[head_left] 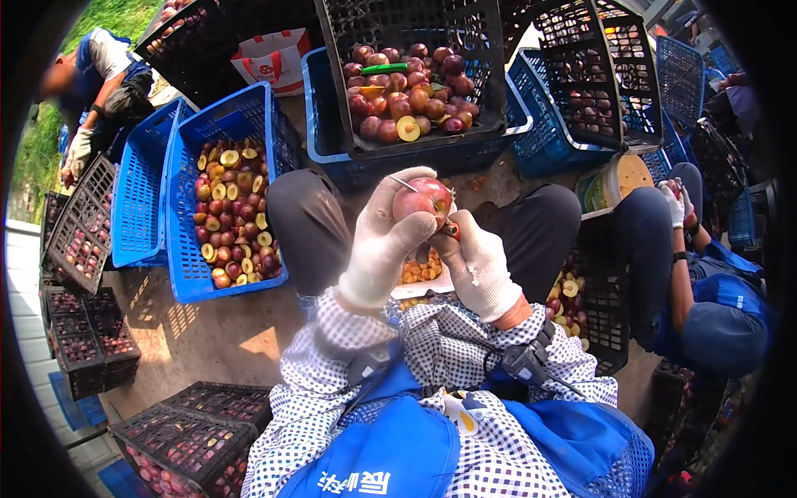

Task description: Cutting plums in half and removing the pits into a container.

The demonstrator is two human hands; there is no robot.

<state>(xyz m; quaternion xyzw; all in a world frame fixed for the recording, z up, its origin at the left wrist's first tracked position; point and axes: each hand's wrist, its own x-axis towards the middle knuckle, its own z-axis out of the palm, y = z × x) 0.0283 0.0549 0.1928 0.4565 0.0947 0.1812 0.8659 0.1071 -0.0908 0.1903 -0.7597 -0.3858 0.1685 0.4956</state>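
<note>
In front of my chest, my left hand (378,236), in a white knit glove, is closed around a red plum (427,199). My right hand (483,264), gloved alike, grips the red handle of a small knife (451,230) at the plum's lower right. A thin strip of metal, seemingly its blade tip, shows at the plum's upper left; the plum hides what lies between. Below my hands, partly covered by them, is a white container (407,290) with yellowish-brown pits or pieces. A tilted black crate (332,75) of whole plums stands ahead, holding a green-handled tool (384,69).
Left of my knee stands a blue crate (178,241) of halved plums, beside another blue crate (137,207). A black crate (613,324) with cut plums is at my right. Co-workers sit at right (714,299) and bend at far left (104,83). Black crates (191,432) are stacked lower left.
</note>
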